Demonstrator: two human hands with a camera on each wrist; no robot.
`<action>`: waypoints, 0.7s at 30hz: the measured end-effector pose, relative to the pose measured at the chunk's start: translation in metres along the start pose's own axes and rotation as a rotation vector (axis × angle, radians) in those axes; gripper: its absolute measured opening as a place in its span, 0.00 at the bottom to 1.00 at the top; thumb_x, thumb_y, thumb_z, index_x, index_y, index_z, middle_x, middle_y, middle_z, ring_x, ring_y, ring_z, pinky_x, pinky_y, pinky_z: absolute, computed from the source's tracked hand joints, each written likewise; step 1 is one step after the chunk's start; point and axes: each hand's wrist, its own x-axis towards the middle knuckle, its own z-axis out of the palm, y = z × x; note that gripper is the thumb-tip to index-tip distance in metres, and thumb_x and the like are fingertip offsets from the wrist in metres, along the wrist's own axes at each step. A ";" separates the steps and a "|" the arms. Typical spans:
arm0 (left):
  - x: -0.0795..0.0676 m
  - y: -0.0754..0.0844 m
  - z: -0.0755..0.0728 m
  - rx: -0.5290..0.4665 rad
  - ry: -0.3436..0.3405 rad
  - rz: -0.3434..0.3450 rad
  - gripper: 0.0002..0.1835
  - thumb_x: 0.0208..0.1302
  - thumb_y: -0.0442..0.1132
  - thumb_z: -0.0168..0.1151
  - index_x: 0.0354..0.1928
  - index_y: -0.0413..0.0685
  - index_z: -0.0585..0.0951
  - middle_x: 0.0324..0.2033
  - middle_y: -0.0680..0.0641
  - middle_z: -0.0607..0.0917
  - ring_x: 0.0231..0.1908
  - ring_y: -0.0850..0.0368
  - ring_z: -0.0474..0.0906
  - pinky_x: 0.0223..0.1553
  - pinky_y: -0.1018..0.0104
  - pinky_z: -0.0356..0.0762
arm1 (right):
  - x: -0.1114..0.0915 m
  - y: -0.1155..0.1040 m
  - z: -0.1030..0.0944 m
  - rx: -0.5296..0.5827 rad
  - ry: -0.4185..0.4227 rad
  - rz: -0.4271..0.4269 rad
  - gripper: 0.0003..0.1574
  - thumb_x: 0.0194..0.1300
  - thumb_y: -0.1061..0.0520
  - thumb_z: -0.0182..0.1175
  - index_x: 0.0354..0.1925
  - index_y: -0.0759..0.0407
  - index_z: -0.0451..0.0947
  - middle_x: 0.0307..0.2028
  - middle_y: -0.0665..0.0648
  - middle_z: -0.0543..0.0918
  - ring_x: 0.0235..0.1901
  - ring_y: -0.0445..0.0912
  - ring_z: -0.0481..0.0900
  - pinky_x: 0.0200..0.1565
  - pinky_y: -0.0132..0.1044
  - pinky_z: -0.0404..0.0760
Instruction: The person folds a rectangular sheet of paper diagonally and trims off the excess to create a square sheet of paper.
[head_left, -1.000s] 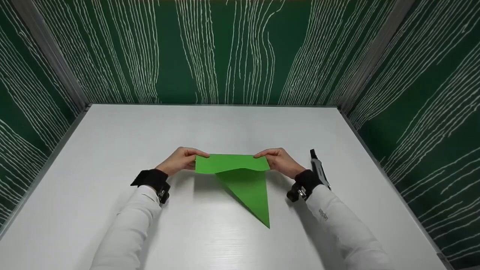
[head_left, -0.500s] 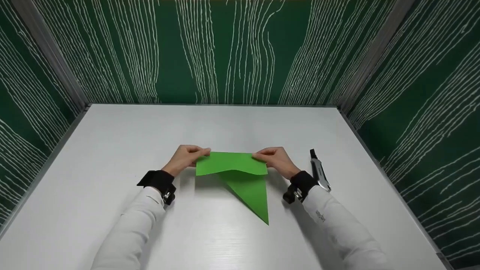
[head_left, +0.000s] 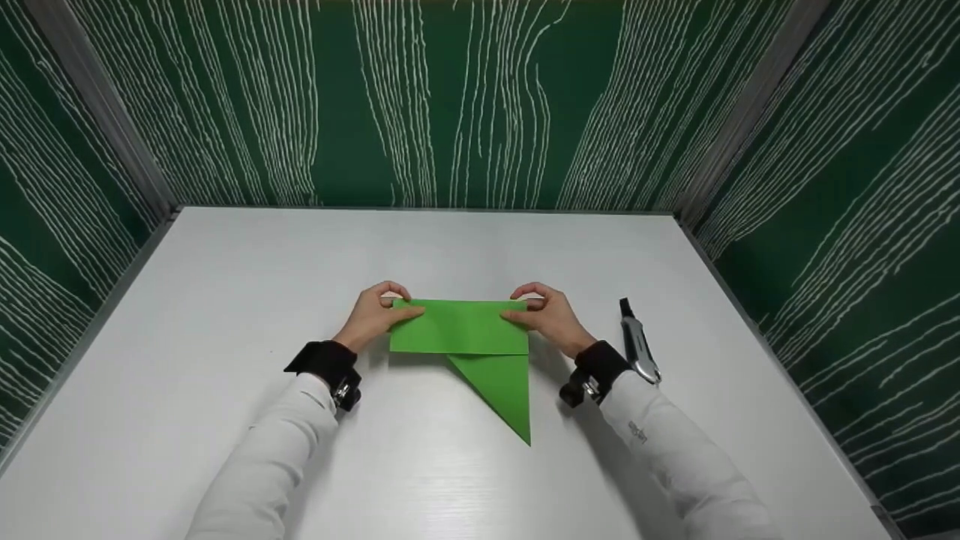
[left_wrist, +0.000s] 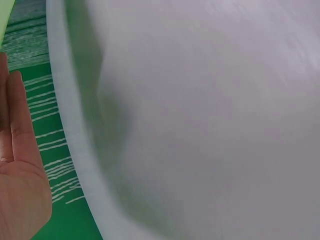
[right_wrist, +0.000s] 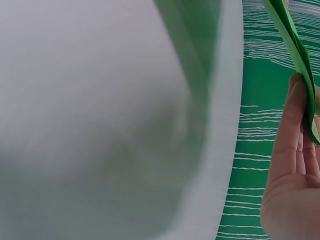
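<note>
A green sheet of paper (head_left: 457, 330) is folded over along its far edge, with a rectangular flap on top and a triangular part pointing toward the person at the right. My left hand (head_left: 377, 315) pinches its upper left corner, thumb on the front face. At the upper right corner my right hand (head_left: 551, 319) pinches it the same way. In the right wrist view the paper (right_wrist: 295, 45) appears edge-on, its layers between thumb and fingers. Only part of the left hand (left_wrist: 22, 165) shows in the left wrist view, with a sliver of paper (left_wrist: 4, 17) above it.
A grey and black utility-knife-like tool (head_left: 639, 345) lies on the white table (head_left: 262, 262), just right of the right wrist. Green walls (head_left: 480, 105) with white wavy lines stand behind and at both sides. Black straps with small cameras circle both wrists.
The flap's lower edge has gone from wavy to straight and lies lower over the triangle. Both hands have shifted slightly away from the person, and their thumbs now lie on the paper's front.
</note>
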 end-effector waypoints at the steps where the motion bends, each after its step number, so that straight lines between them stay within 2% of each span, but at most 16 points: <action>1: 0.000 0.000 -0.001 -0.003 -0.017 -0.003 0.19 0.63 0.40 0.74 0.52 0.44 0.79 0.13 0.62 0.68 0.16 0.69 0.60 0.23 0.76 0.60 | 0.000 0.000 0.000 -0.003 -0.001 0.002 0.25 0.64 0.61 0.72 0.56 0.66 0.75 0.18 0.41 0.77 0.26 0.33 0.76 0.34 0.27 0.79; 4: 0.000 0.003 -0.003 0.030 -0.059 -0.019 0.25 0.63 0.41 0.73 0.60 0.43 0.78 0.19 0.60 0.76 0.20 0.68 0.63 0.26 0.76 0.61 | 0.000 -0.001 0.001 -0.017 -0.001 -0.001 0.22 0.63 0.61 0.72 0.53 0.62 0.77 0.16 0.41 0.74 0.25 0.33 0.74 0.34 0.26 0.78; 7: 0.000 0.007 -0.005 0.123 -0.115 -0.023 0.24 0.64 0.44 0.72 0.61 0.46 0.82 0.39 0.51 0.87 0.32 0.65 0.71 0.34 0.75 0.67 | 0.001 -0.001 0.001 -0.023 -0.004 -0.010 0.18 0.63 0.61 0.73 0.50 0.56 0.80 0.16 0.41 0.75 0.24 0.34 0.73 0.34 0.27 0.77; 9: 0.001 0.012 -0.005 0.190 -0.159 -0.020 0.22 0.65 0.46 0.71 0.58 0.48 0.85 0.53 0.45 0.86 0.44 0.61 0.75 0.42 0.73 0.70 | 0.000 -0.001 0.001 -0.031 -0.008 -0.016 0.17 0.63 0.61 0.72 0.49 0.55 0.80 0.17 0.42 0.75 0.24 0.34 0.73 0.34 0.27 0.77; 11: 0.002 0.018 -0.004 0.251 -0.205 -0.010 0.20 0.66 0.47 0.69 0.56 0.47 0.87 0.61 0.41 0.84 0.53 0.56 0.77 0.49 0.70 0.71 | 0.001 -0.001 0.001 -0.033 -0.010 -0.017 0.18 0.63 0.61 0.72 0.50 0.57 0.80 0.17 0.42 0.76 0.24 0.34 0.72 0.34 0.28 0.77; 14: 0.005 0.027 0.001 0.339 -0.253 0.009 0.19 0.69 0.47 0.66 0.54 0.43 0.87 0.58 0.39 0.86 0.53 0.52 0.78 0.52 0.68 0.72 | 0.002 0.000 0.001 -0.039 -0.013 -0.016 0.21 0.63 0.61 0.72 0.53 0.62 0.79 0.19 0.42 0.79 0.25 0.34 0.74 0.35 0.28 0.76; 18: 0.007 0.040 0.011 0.462 -0.291 0.056 0.19 0.72 0.47 0.63 0.51 0.39 0.87 0.50 0.40 0.89 0.41 0.58 0.75 0.43 0.71 0.70 | 0.003 -0.001 0.001 -0.050 -0.014 -0.019 0.25 0.63 0.61 0.72 0.55 0.68 0.77 0.21 0.41 0.82 0.26 0.34 0.74 0.35 0.29 0.75; 21: 0.009 0.046 0.019 0.508 -0.327 0.087 0.19 0.75 0.47 0.60 0.52 0.39 0.87 0.49 0.40 0.89 0.37 0.61 0.72 0.40 0.73 0.68 | 0.002 -0.002 0.003 -0.065 -0.022 -0.026 0.24 0.64 0.61 0.72 0.55 0.68 0.78 0.21 0.41 0.81 0.26 0.34 0.74 0.35 0.29 0.74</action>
